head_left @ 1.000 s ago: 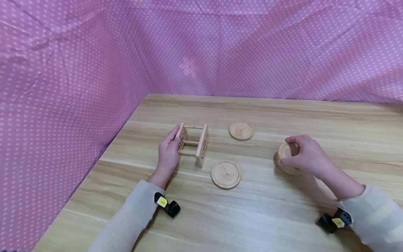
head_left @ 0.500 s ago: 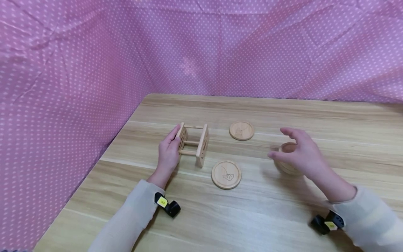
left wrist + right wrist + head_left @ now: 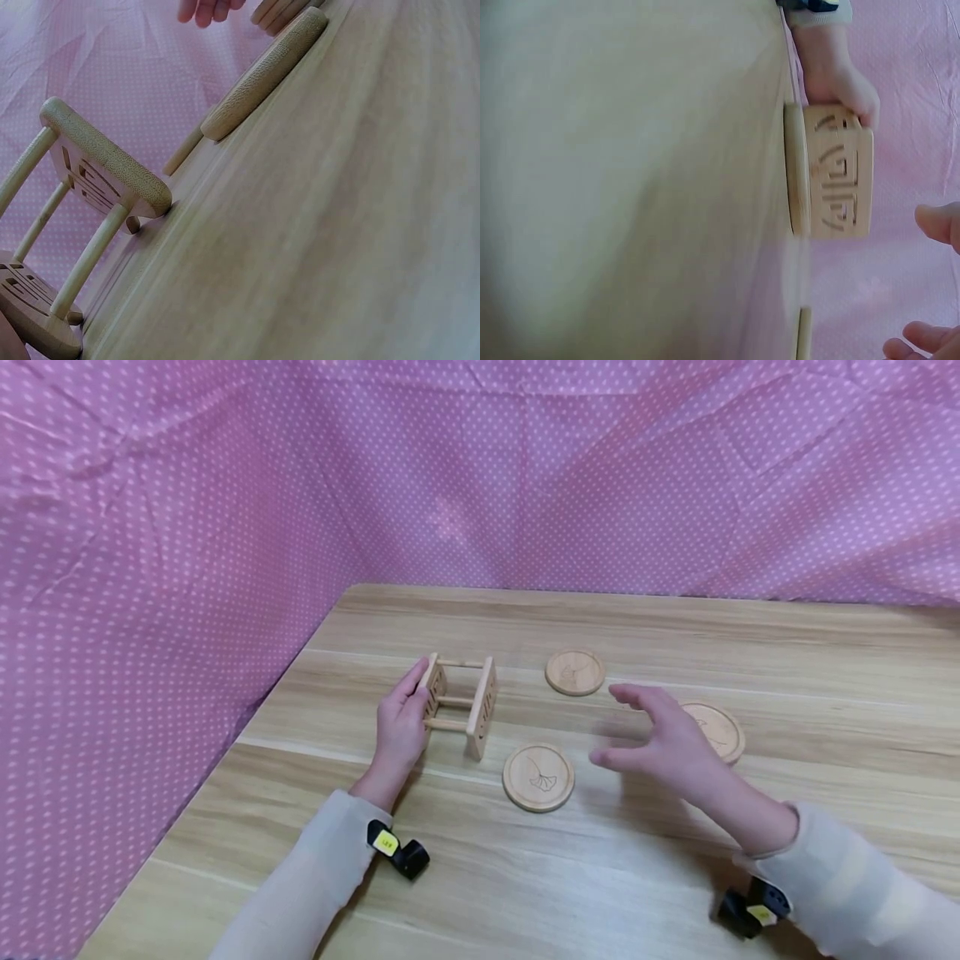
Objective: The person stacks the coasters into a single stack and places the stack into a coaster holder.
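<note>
My left hand [image 3: 401, 727] grips the near side panel of a wooden coaster rack [image 3: 482, 706], whose two slotted panels are joined by thin rods. The rack touches the table in the left wrist view. To its right lie a front round coaster [image 3: 538, 777], engraved with a leaf, and a back coaster [image 3: 574, 672]. My right hand [image 3: 671, 743] hovers with thumb and fingers spread wide, holding nothing. Partly behind it sits a right-hand coaster [image 3: 720, 732]; the left wrist view shows a small coaster stack [image 3: 281, 15] there. The right wrist view catches my right thumb [image 3: 939, 223] and fingertips.
The wood-grain table [image 3: 600, 885] has its left edge running beside my left arm. Pink dotted cloth [image 3: 480, 477] hangs behind it and along the left. A black wrist camera [image 3: 411, 858] sits on my left sleeve, another [image 3: 742, 912] on the right.
My right hand has let go of the right-hand coaster stack, spread its fingers and moved left toward the two single coasters. The left hand and rack have stayed put.
</note>
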The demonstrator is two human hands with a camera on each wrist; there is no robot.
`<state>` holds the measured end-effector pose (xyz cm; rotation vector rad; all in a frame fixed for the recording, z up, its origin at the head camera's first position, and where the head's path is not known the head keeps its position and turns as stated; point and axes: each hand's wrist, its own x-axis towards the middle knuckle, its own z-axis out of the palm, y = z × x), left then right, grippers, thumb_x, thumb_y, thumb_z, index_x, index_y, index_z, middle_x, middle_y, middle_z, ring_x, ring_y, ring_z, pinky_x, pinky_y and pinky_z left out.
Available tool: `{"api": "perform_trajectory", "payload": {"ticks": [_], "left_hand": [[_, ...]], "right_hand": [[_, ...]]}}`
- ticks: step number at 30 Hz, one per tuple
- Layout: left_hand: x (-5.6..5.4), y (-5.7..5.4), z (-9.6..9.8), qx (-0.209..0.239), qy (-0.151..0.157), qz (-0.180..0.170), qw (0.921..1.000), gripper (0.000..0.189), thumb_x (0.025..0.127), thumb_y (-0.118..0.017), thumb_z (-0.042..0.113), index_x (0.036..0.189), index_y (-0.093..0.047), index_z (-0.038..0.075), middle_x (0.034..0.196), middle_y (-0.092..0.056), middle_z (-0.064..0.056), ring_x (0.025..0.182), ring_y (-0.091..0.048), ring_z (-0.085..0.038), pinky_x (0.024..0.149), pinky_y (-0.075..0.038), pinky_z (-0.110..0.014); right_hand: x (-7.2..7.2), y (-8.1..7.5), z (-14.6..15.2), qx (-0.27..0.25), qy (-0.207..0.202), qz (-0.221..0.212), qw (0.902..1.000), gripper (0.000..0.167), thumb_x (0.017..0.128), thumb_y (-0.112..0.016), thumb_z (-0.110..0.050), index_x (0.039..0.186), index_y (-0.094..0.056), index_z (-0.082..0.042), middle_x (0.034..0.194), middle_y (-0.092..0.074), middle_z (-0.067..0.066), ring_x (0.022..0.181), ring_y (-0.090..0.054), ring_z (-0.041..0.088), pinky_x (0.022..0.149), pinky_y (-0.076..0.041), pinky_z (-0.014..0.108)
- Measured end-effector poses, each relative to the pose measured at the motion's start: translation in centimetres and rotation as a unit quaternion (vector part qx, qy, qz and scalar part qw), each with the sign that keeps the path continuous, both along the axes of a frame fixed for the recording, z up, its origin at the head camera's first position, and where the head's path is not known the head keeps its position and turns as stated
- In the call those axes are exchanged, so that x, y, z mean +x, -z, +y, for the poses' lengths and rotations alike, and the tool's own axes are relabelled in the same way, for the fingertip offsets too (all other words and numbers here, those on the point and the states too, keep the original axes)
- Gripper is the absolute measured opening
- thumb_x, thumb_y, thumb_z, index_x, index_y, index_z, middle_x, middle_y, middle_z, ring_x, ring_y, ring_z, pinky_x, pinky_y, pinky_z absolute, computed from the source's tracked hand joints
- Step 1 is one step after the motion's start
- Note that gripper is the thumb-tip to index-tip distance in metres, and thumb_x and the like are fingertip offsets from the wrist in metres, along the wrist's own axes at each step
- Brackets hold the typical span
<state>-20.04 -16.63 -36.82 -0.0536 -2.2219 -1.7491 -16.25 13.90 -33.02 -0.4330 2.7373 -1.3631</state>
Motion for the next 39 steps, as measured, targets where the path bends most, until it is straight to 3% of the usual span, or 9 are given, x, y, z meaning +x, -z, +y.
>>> {"api": "perform_trajectory", "payload": {"ticks": [12,20,33,39], "left_hand": [[0.0,0.2,0.0,-0.005,0.0,0.005,1.0,0.041,0.094,-0.039,0.003,0.135,-0.044,0.001,0.141,-0.042,-0.012,0.133,-0.036,-0.021,0.111,-0.029,-0.03],[0.0,0.2,0.0,0.002,0.0,0.004,1.0,0.041,0.094,-0.039,0.003,0.135,-0.044,0.001,0.141,-0.042,-0.012,0.133,-0.036,-0.021,0.111,-0.028,-0.029],[0.0,0.1,0.1,0.014,-0.006,0.01,0.9998,0.041,0.093,-0.04,0.001,0.134,-0.045,-0.001,0.14,-0.043,-0.013,0.132,-0.037,-0.023,0.111,-0.03,-0.031],[-0.1,0.2,0.2,0.014,-0.005,0.012,0.9998,0.042,0.093,-0.039,0.0,0.134,-0.045,-0.001,0.14,-0.043,-0.014,0.132,-0.037,-0.023,0.111,-0.03,-0.03]], "right_hand": [[0.4,1.6,-2.8,-0.038,-0.062,-0.006,0.9973,0.081,0.064,-0.083,-0.028,0.131,-0.047,-0.003,0.132,-0.049,0.016,0.123,-0.042,0.037,0.105,-0.031,0.056],[0.1,2.4,-3.7,-0.049,-0.1,-0.055,0.9923,0.087,0.062,-0.083,-0.03,0.135,-0.043,-0.006,0.136,-0.046,0.014,0.126,-0.039,0.037,0.107,-0.027,0.058],[-0.6,3.6,-4.8,-0.068,-0.141,-0.045,0.9866,0.086,0.058,-0.085,-0.018,0.132,-0.045,0.001,0.134,-0.048,0.016,0.126,-0.04,0.033,0.111,-0.023,0.052],[-0.6,3.9,-5.3,-0.044,-0.153,-0.038,0.9866,0.084,0.058,-0.085,-0.022,0.13,-0.048,0.0,0.132,-0.048,0.015,0.124,-0.041,0.031,0.108,-0.029,0.05]]}}
